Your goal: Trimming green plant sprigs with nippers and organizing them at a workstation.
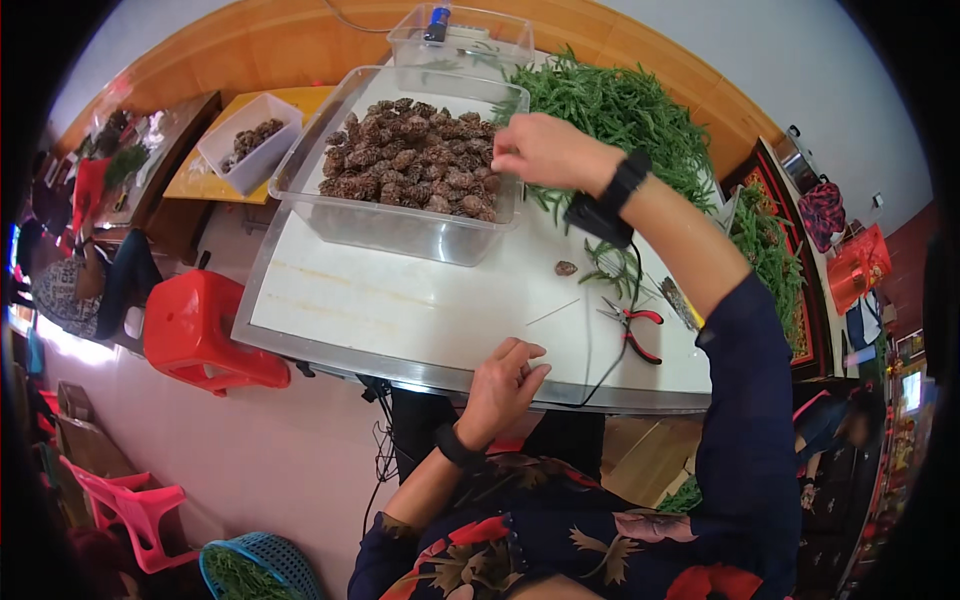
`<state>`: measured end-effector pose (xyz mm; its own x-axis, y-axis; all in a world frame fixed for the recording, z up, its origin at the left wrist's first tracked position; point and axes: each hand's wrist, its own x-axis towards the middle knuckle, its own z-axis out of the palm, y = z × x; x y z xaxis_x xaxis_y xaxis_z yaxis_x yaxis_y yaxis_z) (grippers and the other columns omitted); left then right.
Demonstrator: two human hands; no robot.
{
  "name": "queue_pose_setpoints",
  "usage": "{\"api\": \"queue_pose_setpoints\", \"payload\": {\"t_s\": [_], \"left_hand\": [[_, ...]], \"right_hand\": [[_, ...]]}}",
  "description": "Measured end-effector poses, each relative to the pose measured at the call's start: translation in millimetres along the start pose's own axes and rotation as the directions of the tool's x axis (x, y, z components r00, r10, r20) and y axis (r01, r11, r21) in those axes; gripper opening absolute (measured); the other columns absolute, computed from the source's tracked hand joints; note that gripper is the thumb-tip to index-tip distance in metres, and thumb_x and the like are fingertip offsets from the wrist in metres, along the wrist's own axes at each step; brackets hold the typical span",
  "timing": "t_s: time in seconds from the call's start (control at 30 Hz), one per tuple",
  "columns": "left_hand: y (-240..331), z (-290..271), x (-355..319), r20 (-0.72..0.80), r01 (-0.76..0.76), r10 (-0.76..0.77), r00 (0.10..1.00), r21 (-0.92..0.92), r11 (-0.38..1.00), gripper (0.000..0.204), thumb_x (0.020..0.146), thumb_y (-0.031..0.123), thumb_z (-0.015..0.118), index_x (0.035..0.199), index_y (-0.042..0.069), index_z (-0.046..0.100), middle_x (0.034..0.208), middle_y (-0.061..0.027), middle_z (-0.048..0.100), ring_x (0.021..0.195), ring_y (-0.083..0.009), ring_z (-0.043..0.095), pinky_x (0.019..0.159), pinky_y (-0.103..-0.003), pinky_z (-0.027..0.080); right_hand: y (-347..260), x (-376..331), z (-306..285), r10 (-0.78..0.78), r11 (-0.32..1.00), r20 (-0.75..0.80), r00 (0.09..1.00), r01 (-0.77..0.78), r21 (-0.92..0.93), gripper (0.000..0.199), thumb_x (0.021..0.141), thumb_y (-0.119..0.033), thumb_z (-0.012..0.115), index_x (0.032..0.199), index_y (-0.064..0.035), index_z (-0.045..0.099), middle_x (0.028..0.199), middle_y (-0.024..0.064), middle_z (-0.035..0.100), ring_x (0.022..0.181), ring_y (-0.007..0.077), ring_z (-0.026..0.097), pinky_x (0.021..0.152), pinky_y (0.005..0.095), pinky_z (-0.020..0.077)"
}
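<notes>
The right hand [545,150] reaches over the clear bin [400,225] of brown cones [410,155], its grip pinched at the bin's right rim. The left hand [505,380] rests at the desk [400,300] near edge, pinching a thin wire [552,312] slanting up-right. Bare desk lies between.

A white bench [400,300] with a metal rim fills the middle of the frame; behind it, along the top, a curved band of orange wood panelling [270,45] meets a pale grey wall [760,50]; the floor [250,440] at lower left is pale pinkish and glossy; a red plastic stool [205,330] stands just beside the bench's left edge; a pink plastic chair [130,505] sits at lower left; a yellow-topped table [215,180] stands at upper left; bright light glares at the far left edge.
</notes>
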<state>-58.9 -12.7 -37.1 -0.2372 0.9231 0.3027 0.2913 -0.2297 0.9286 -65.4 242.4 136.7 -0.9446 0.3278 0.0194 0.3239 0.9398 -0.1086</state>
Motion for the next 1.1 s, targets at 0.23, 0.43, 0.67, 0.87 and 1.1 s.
{"api": "queue_pose_setpoints", "payload": {"t_s": [0.23, 0.43, 0.67, 0.87, 1.1], "left_hand": [[-3.5, -0.2, 1.0, 0.006, -0.029, 0.030, 1.000, -0.046, 0.999, 0.017, 0.081, 0.006, 0.068, 0.096, 0.001, 0.063, 0.081, -0.0133, 0.058, 0.059, -0.0240, 0.059, 0.054, -0.033, 0.048], [-5.7, -1.5, 0.9, -0.006, -0.031, 0.030, 1.000, -0.075, 0.997, 0.016, 0.081, 0.005, 0.068, 0.095, 0.000, 0.063, 0.082, -0.0139, 0.060, 0.060, -0.0241, 0.059, 0.053, -0.032, 0.049], [-5.6, -2.6, 1.8, 0.010, -0.027, 0.028, 1.000, -0.071, 0.997, 0.016, 0.080, 0.003, 0.069, 0.095, 0.000, 0.063, 0.082, -0.0124, 0.059, 0.061, -0.0212, 0.058, 0.054, -0.030, 0.049], [12.1, -24.9, 3.2, 0.069, 0.040, -0.032, 0.997, -0.119, 0.992, 0.018, 0.080, 0.002, 0.069, 0.098, 0.001, 0.064, 0.083, -0.0107, 0.059, 0.062, -0.0173, 0.059, 0.056, -0.028, 0.049], [90.9, -148.1, 32.0, -0.121, -0.031, 0.084, 0.989, 0.387, 0.922, 0.024, 0.077, 0.006, 0.073, 0.099, 0.003, 0.064, 0.088, -0.0099, 0.063, 0.067, -0.0184, 0.062, 0.057, -0.027, 0.049]], "right_hand": [[40.4, 75.9, 22.2, 0.060, 0.975, 0.190, 0.980, -0.017, -0.220, 0.020, 0.080, -0.022, 0.068, 0.097, -0.0116, 0.069, 0.095, 0.0110, 0.069, 0.095, 0.0315, 0.064, 0.080, 0.0425, 0.0505], [48.6, 96.1, 26.3, 0.004, 0.986, 0.280, 0.960, 0.043, -0.161, 0.019, 0.075, -0.020, 0.073, 0.092, -0.0135, 0.071, 0.087, 0.0096, 0.070, 0.089, 0.0301, 0.065, 0.074, 0.0422, 0.0508], [45.4, 92.7, 22.7, -0.072, 0.989, 0.330, 0.941, 0.110, -0.095, 0.015, 0.075, -0.019, 0.072, 0.087, -0.0108, 0.070, 0.079, 0.0100, 0.068, 0.079, 0.0286, 0.064, 0.069, 0.0408, 0.0495], [35.3, 60.6, -13.6, -0.113, 0.964, -0.047, 0.992, 0.121, 0.237, 0.016, 0.088, -0.020, 0.062, 0.087, -0.0034, 0.065, 0.071, 0.0042, 0.063, 0.067, 0.0148, 0.059, 0.062, 0.0307, 0.0466], [-32.6, -98.2, 7.9, 0.112, 0.420, 0.184, 0.976, -0.215, 0.882, 0.009, 0.088, -0.014, 0.066, 0.092, -0.0058, 0.066, 0.077, -0.0029, 0.063, 0.069, 0.0032, 0.057, 0.059, 0.0189, 0.0458]]}}
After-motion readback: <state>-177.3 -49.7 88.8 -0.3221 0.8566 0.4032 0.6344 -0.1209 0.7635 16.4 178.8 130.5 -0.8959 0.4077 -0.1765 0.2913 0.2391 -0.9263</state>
